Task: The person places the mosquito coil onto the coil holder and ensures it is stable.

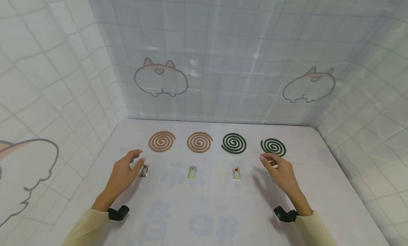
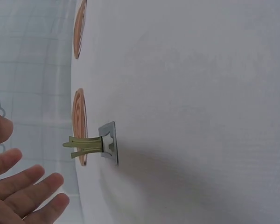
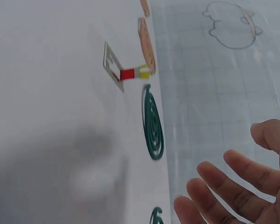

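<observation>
Two sleeves (image 1: 87, 224) come nearest, with a black camera (image 1: 118, 213) at each wrist. Left hand (image 1: 124, 171), fingers relaxed and empty, hangs just beside the left metal stand (image 1: 145, 171). Right hand (image 1: 282, 171), also relaxed and empty, partly covers the outer green coil (image 1: 274, 146) in the head view. Between the hands, a middle stand (image 1: 192, 168) and a right stand (image 1: 236, 169) rest on the white table (image 1: 178, 200). Beyond them lie two tan coils (image 1: 162, 141) and the inner green coil (image 1: 234, 143), then the gridded wall (image 1: 210, 76).
</observation>
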Tool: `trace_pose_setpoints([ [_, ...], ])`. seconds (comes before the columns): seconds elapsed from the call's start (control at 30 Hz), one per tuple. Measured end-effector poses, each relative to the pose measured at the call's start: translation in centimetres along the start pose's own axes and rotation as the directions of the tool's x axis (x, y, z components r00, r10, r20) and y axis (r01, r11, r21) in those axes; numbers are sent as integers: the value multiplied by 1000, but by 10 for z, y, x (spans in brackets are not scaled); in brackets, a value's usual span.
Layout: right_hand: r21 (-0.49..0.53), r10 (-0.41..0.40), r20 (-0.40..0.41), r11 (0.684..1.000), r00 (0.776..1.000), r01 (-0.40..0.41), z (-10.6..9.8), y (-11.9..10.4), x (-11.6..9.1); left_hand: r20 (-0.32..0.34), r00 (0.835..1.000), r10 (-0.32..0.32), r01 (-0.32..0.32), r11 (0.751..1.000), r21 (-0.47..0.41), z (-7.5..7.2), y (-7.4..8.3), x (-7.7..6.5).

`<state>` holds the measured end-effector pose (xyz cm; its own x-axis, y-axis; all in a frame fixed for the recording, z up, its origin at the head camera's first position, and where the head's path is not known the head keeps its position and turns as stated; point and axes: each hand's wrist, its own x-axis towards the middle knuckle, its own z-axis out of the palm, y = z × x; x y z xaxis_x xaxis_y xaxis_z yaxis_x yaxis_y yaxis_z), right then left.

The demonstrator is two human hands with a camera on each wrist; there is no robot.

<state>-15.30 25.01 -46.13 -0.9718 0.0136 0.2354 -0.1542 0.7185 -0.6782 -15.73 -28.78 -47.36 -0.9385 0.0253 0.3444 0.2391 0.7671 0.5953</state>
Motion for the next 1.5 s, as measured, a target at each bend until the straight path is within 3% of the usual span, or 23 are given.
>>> trace_pose_setpoints([
  [0.27, 20, -11, 18, 1000, 1000, 11, 14, -10, 3, 15, 999, -31, 32, 999, -43, 6, -2, 2],
  [0.47, 77, -35, 53, 997, 998, 31, 28, -22, 9, -44, 999, -7, 5, 999, -34, -1, -6, 4],
  [0.77, 123, -44, 54, 992, 998, 37, 43, -33, 14, -40, 999, 13, -15, 999, -50, -3, -14, 19],
  [1.27, 254, -92, 129, 966, 987, 57, 67, -65, 27, 55, 994, -89, 92, 995, -49, -1, -24, 43],
  [1.5, 312, -83, 165, 950, 983, 28, 79, -82, 34, 144, 971, -190, 205, 974, -95, -2, -27, 46],
])
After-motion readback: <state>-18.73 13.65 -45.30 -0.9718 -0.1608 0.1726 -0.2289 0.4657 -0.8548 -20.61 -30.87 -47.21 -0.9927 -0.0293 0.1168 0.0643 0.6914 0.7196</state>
